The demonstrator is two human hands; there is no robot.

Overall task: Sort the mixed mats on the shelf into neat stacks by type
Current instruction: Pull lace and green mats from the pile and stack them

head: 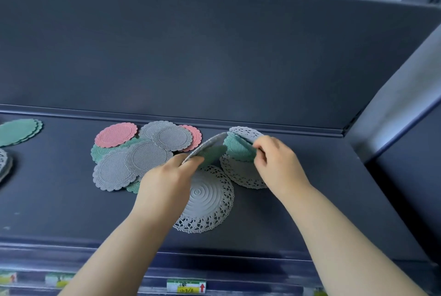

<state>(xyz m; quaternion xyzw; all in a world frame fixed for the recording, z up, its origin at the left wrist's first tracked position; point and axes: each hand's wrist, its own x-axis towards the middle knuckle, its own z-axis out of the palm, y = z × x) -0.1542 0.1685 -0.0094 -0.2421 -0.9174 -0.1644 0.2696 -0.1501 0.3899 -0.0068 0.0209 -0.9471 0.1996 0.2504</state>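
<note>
A loose pile of round ribbed mats lies on the dark shelf [59, 205]: pink mat [116, 134], grey ribbed mats [148, 158] and green ones [100, 151] overlapping. My left hand [164, 178] lifts a tilted grey mat with a green underside [207, 150] by its edge. My right hand [276, 162] pinches a green ribbed mat [236, 148], raised above a grey lace mat [241, 174]. Another grey lace mat [210, 202] lies flat below my hands. A further lace mat [245, 133] shows behind the green one.
At far left sit a stack of green mats [19, 131] and the edge of a grey lace stack [3, 162]. The shelf's back wall [214, 57] rises close behind. Price labels [186, 286] line the front edge. A side panel [401, 176] bounds the right.
</note>
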